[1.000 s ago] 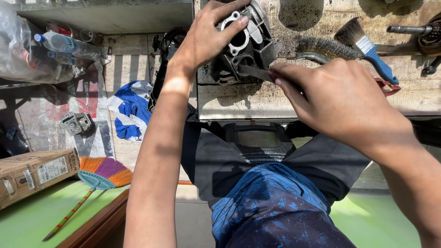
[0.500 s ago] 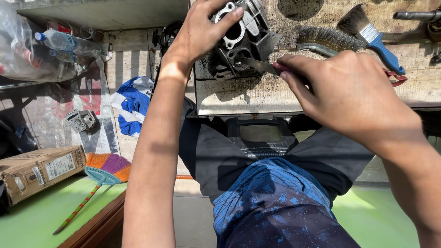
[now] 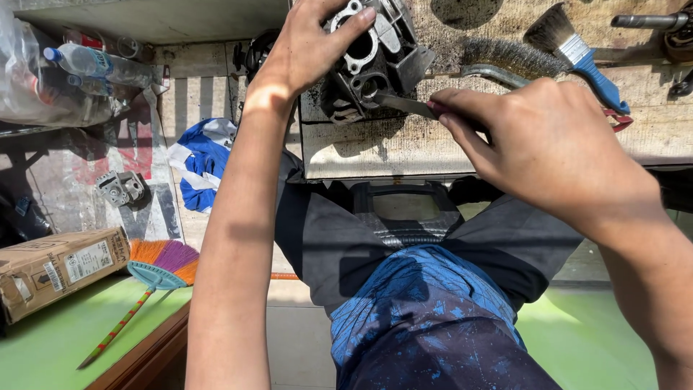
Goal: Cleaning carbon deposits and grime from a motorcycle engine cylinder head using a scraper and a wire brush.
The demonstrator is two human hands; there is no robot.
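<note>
The left hand (image 3: 314,47) clasps the top of a dark, finned engine cylinder (image 3: 375,61), fingers curled over its bore. The cylinder stands at the near edge of a grimy workbench (image 3: 375,148). The right hand (image 3: 548,148) pinches a flat metal blade (image 3: 404,105), tip touching the cylinder's face. Just beyond the right hand lie a wire brush (image 3: 498,54) and a blue-handled paintbrush (image 3: 577,54). Left of the bench: plastic bottles (image 3: 94,65), a blue cloth (image 3: 202,155), a cardboard box (image 3: 54,267).
</note>
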